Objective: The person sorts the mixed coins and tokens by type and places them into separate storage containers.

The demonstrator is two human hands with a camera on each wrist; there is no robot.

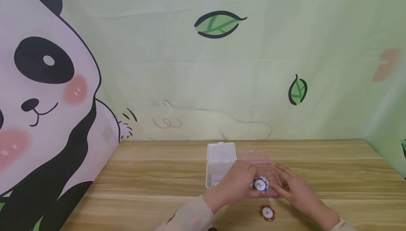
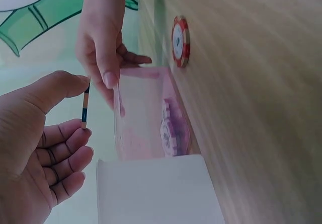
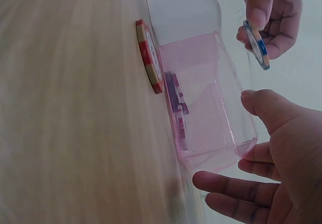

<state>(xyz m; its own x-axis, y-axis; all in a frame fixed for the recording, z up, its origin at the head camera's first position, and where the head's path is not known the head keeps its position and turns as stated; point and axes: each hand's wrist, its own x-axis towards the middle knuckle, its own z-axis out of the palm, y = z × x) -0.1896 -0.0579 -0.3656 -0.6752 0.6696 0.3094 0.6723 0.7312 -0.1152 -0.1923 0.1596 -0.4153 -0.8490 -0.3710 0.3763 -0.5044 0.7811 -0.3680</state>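
Note:
My left hand [image 1: 238, 181] pinches a blue-and-white poker chip [image 1: 261, 184], marked 10, between thumb and fingers. The chip is held above an open see-through pink plastic box [image 3: 201, 98]. Round the right end of this box curls my right hand [image 1: 299, 191], its thumb at the rim and its fingers along the end wall. Inside the box, several chips [image 2: 168, 133] lie on the bottom, tinted by the pink wall. A red-and-white poker chip [image 1: 267, 213], marked 5, lies flat on the table in front of the box.
Left of the pink box stands a white plastic box [image 1: 209, 174] with its lid [image 1: 221, 152] raised back; something small and shiny [image 1: 217, 182] lies in it, partly hidden by my left hand. The wooden table [image 1: 152, 174] meets a printed green cloth [image 1: 177, 68] behind.

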